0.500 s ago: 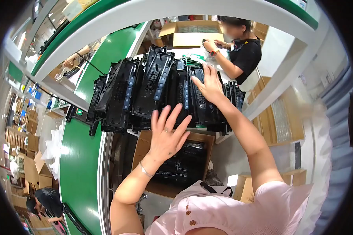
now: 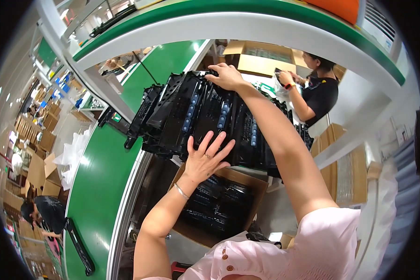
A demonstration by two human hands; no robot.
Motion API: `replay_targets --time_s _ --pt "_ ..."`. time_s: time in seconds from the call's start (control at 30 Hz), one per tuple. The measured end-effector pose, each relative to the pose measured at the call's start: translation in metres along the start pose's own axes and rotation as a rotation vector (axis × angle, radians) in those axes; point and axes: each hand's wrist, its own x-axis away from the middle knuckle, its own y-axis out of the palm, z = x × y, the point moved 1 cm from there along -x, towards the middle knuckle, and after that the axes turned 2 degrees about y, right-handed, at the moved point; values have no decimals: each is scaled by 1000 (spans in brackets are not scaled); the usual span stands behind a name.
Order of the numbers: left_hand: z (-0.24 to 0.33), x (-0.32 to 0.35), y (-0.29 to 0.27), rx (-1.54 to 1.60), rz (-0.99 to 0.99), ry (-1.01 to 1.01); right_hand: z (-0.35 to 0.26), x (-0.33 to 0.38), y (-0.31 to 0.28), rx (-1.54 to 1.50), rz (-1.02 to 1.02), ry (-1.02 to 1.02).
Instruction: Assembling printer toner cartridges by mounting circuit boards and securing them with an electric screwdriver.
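Note:
Long black plastic cartridges (image 2: 172, 112) with rows of round bluish discs stand packed side by side and tilted in front of me. My left hand (image 2: 206, 158) lies with spread fingers against the near end of a middle cartridge (image 2: 213, 114). At that cartridge's far end is my right hand (image 2: 226, 77), its fingers bent over the top edge. My palm hides part of that grip. Below the row, an open cardboard box (image 2: 254, 200) holds more black cartridges (image 2: 219, 200).
Left of the row runs a green conveyor (image 2: 105, 186) with a long black part (image 2: 79, 247) on it. A white and green shelf beam (image 2: 238, 28) crosses above. A co-worker (image 2: 315, 91) handles something dark at the far right, near an open carton (image 2: 261, 63). More cartons (image 2: 345, 172) stand right.
My right hand has moved left and farther away, from the right-hand cartridges to a middle one's far end. My left hand now rests on its near end. The view has shifted.

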Motion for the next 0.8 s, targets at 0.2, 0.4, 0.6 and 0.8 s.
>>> replay_targets --time_s 0.2,0.4,0.6,0.8 --pt "-21 -17 16 75 1 -15 22 -27 7 57 18 -61" --pt "-24 -14 -10 294 -79 -61 25 -23 -2 83 190 -55" --pt "-19 5 -64 474 10 -115 21 -9 -3 -110 131 -175" --pt "-26 -30 -211 818 352 -157 -7 82 -34 -543 393 -122"
